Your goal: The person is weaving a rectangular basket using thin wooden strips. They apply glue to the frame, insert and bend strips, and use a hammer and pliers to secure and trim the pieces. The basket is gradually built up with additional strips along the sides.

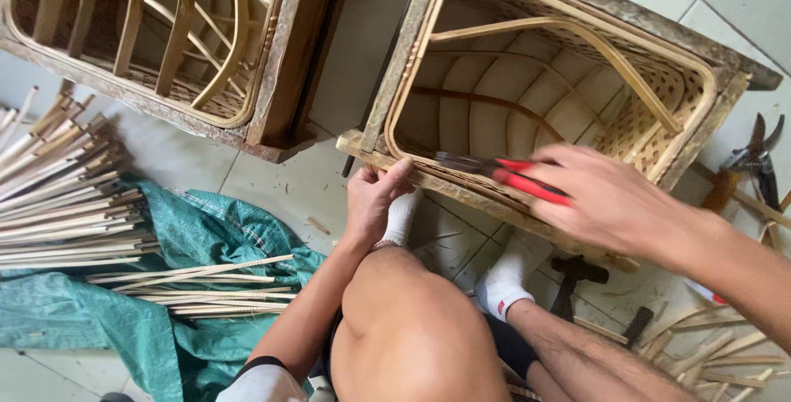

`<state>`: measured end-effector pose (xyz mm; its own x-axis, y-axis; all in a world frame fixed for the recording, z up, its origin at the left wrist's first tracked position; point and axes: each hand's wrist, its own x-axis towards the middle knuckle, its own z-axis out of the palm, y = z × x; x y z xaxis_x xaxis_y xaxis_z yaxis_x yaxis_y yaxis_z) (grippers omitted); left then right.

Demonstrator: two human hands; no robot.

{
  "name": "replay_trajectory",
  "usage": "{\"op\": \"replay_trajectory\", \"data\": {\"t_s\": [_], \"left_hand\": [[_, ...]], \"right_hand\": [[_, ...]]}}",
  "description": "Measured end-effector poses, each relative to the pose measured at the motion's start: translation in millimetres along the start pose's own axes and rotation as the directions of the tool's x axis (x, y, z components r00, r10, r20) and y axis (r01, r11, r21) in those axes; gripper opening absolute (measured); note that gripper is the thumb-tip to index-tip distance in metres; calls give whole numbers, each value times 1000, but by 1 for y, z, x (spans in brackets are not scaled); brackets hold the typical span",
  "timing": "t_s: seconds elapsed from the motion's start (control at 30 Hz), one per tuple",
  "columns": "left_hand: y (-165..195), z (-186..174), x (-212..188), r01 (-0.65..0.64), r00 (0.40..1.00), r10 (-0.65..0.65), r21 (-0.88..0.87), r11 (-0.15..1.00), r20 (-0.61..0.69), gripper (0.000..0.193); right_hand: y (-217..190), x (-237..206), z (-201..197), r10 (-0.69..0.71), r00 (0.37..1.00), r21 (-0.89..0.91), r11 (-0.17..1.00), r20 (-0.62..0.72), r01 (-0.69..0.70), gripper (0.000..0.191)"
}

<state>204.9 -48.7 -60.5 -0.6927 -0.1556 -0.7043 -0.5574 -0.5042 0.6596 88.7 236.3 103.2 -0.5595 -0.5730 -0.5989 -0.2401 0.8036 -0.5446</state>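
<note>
Now your right hand point(610, 200) closes around red-handled pliers point(503, 173) at the basket's near rim.
Just beside that grip, your left hand point(375, 196) pinches the woven basket point(544, 81) edge in its wooden frame point(395, 64).

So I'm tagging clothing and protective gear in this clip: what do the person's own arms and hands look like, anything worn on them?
Both arms are bare from the hands up, with no gloves, watch, rings or bands visible. The left hand and forearm show no covering; near the upper arm there is a dark edge over white fabric, seemingly a short sleeve. The right hand is motion-blurred, and its forearm is bare to the frame edge.
</note>
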Motion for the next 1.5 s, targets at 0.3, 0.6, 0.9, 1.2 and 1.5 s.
{"op": "replay_trajectory", "data": {"t_s": [0.3,0.6,0.9,1.2,1.5], "left_hand": [[-8,1,0,-36,998,42,92,995,-56,24],[-2,6,-7,-41,996,54,176,984,-71,30],[-11,8,-4,-81,991,92,111,990,-95,27],[18,7,-12,-48,999,45,310,950,19,30],[100,61,21,-665,417,696,718,-205,585,79]], "right_hand": [[-53,70,-22,77,974,-196,980,214,-35,35],[-80,71,-20,49,978,-423,905,205,43,45],[-106,70,-24,50,976,-523,849,213,70,36],[-76,34,-28,144,985,-395,914,96,-95,45],[34,-122,20,505,815,261,858,-284,-441,44]]}}
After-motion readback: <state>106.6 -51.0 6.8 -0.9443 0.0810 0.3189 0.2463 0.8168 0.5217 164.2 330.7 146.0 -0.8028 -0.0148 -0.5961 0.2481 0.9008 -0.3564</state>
